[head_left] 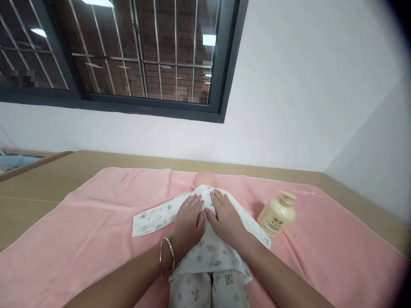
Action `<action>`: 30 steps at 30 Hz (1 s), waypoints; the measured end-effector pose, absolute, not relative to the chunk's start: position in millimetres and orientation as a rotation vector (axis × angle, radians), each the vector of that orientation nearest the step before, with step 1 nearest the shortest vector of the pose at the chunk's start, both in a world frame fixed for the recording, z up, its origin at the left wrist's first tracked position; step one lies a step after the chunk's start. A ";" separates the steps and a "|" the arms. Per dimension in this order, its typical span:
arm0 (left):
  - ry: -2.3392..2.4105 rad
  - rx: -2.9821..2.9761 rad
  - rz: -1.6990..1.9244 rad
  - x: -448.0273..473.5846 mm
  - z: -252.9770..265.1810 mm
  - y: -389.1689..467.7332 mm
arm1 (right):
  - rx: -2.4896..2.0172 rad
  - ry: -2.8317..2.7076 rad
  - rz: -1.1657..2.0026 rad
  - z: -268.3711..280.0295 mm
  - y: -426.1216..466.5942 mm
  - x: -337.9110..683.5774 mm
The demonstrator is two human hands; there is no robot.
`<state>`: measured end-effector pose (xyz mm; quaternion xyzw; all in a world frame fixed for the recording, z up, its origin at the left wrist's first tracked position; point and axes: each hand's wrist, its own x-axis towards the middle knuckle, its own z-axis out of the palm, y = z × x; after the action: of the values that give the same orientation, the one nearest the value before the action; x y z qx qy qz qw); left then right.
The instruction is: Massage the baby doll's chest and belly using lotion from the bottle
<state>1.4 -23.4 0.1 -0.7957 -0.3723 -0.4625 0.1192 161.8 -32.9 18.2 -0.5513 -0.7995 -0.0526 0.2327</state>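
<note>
- Left hand (pixel 189 216) and right hand (pixel 227 220) lie flat, fingers extended, on the upper torso of a baby doll (pixel 210 252); thumbs close together.
- Doll lies on pink blanket (pixel 102 239), bald head (pixel 204 179) at far end, in printed white top (pixel 152 219) and trousers (pixel 191 291).
- Silver bangle (pixel 161 256) on left wrist.
- Cream pump bottle (pixel 278 216) just beside the sleeve on the right side.
- Wood-toned tabletop (pixel 41 184) beneath blanket; dark-framed window (pixel 224 77) beyond.

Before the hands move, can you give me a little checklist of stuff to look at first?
1. Left hand flat on the patterned top: ok.
2. Right hand flat on it too: ok.
3. Bottle apart from the right hand: ok.
4. Pink blanket smooth all over: not ok, it has creases.
5. Doll's head turned face up: cannot tell, only a rounded part shows.
6. Bottle's pump locked: cannot tell.
</note>
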 end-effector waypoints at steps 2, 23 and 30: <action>-1.028 -2.316 -1.432 1.3 3.5 -26.9 | -1.539 -2.178 -0.212 19.9 -38.0 157.9; -1.468 -2.461 -1.276 -1.2 -8.0 -16.8 | -1.500 -2.160 -0.029 13.3 -30.0 162.6; -1.489 -2.460 -1.254 -1.1 -6.6 -17.6 | -1.510 -2.152 -0.012 13.4 -29.7 162.6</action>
<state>-1.1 -17.6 -6.6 -0.7841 -0.4748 -0.3996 0.0023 162.6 -29.7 13.4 -0.5556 -0.7919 -0.0045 0.2533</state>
